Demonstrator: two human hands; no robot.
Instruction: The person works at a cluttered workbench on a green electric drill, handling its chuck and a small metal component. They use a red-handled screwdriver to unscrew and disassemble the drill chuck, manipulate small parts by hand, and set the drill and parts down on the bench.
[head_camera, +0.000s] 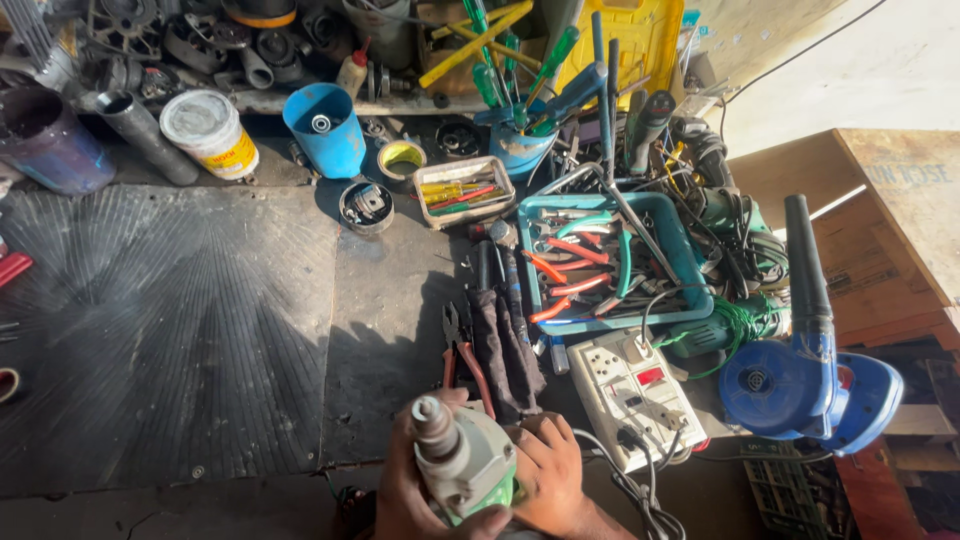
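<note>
Closest to me is the pale green power drill (465, 462), its metal chuck pointing up toward my face. My left hand (410, 500) is curled around the drill's body from the left, thumb across the lower front, closed firmly on it. My right hand (548, 472) grips the same drill from the right, fingers wrapped and knuckles up, also closed on it.

I'll place everything else from the white power strip (632, 395). The drill sits just to its left and nearer to me; a black cable plugged into the strip runs down past my right wrist. Red-handled pliers (462, 352) lie left of the strip, just beyond the drill, with a dark cloth roll (505, 335) between pliers and strip. Right behind the strip stands a teal tray (690, 260) full of pliers and cutters. To the strip's right lies a blue blower (805, 375). Far left of the strip stretches the black rubber mat (170, 330), and beyond it a blue cup (325, 130).
</note>
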